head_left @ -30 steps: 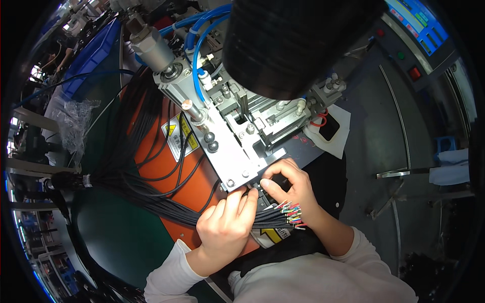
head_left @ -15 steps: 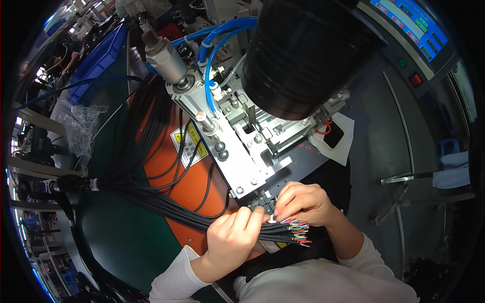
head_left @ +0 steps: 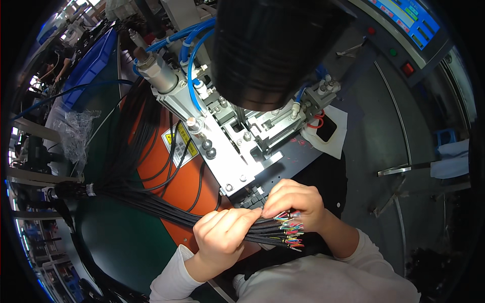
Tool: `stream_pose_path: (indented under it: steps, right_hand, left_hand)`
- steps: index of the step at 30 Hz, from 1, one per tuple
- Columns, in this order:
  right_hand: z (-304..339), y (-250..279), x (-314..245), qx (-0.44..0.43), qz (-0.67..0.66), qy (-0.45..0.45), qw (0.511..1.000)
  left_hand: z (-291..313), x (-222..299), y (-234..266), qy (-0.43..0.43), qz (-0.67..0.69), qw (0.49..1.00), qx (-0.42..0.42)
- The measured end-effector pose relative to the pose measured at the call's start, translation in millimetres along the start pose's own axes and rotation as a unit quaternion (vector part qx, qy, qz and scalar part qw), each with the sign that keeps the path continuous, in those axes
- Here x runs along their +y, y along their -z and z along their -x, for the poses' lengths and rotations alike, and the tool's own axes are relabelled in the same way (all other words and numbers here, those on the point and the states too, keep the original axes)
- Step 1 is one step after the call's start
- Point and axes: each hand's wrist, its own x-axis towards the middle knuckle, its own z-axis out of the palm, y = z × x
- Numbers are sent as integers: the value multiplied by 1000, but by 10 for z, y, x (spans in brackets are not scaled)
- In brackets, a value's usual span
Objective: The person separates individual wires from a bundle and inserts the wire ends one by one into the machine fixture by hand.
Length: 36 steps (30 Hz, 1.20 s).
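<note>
My left hand (head_left: 222, 235) is closed around a bundle of black cables (head_left: 169, 211), its thumb and forefinger stretched toward the right hand. Out of the cable ends fan thin coloured wires (head_left: 292, 231), red, green, yellow, white and blue. Just above these wires my right hand (head_left: 298, 203) is closed in a pinch, its fingertips meeting the left thumb tip. What the pinch holds is hidden by the fingers. Close beyond both hands stands a metal bench machine (head_left: 222, 156) with a dark fixture block (head_left: 250, 198) at its near end.
Over the machine hangs a large black cylinder (head_left: 273, 55). Blue air hoses (head_left: 192, 55) run to its left side. An orange board (head_left: 161, 164) lies under the loose cables. A control panel with a lit screen (head_left: 409, 22) is at far right, a blue bin (head_left: 93, 65) at far left.
The view has shifted, so the machine sits farther left and up. My right fingers have moved left against the left thumb. A small white piece seen between the hands is now hidden.
</note>
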Motion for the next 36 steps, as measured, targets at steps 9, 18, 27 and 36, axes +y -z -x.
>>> stream_pose_path:
  steps: [9,18,27,36]
  right_hand:
    - [-1,-69,-107,120,-138,-133,974]
    - [-136,-198,-133,128,-30,1,991]
    - [-196,-166,-129,96,-41,-70,992]
    - [-253,-53,-329,57,293,-29,954]
  left_hand:
    - [-48,98,87,-42,-29,995,85]
    - [27,60,24,-58,-59,993,83]
    - [-16,52,8,-52,-51,993,89]
    - [10,109,-8,-29,-129,991,28]
